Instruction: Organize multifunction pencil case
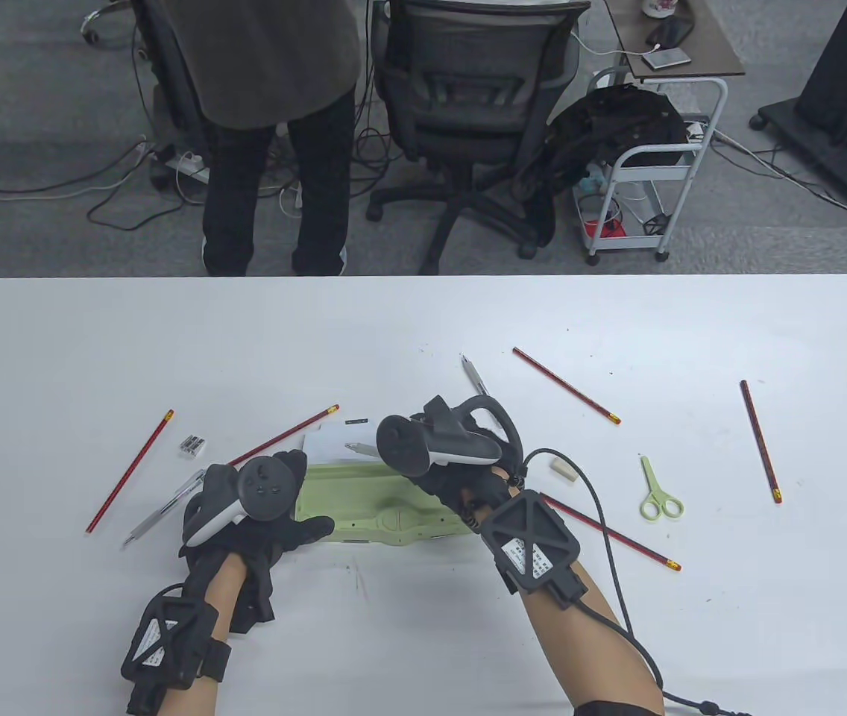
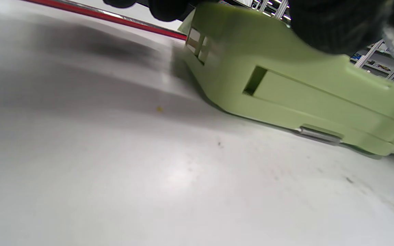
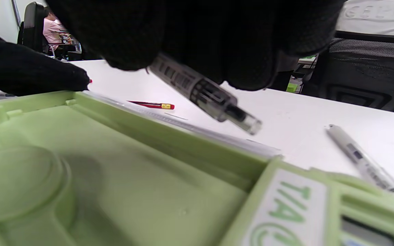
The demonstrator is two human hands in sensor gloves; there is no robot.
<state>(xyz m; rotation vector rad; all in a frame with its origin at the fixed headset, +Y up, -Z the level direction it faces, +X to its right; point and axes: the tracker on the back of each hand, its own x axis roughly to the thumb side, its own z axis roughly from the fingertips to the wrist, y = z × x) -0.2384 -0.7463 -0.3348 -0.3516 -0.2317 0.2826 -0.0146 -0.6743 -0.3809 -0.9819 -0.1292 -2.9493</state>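
The light green pencil case (image 1: 386,511) lies open near the table's front edge, its tray (image 3: 132,177) holding nothing I can see. My left hand (image 1: 282,522) grips the case's left end (image 2: 286,85), thumb on the near side and fingers (image 2: 337,27) over the far rim. Above the case's right part, my right hand (image 1: 461,485) grips a grey, see-through pen (image 3: 207,94) at a slant. The pen's tip (image 1: 359,449) pokes out to the left.
Red pencils lie at left (image 1: 131,471), centre (image 1: 285,435), back (image 1: 565,385), far right (image 1: 760,440) and beside my right wrist (image 1: 610,533). Also on the table: a grey pen (image 1: 474,375), a clear pen (image 1: 162,511), green scissors (image 1: 660,492), an eraser (image 1: 562,468), white paper (image 1: 330,441).
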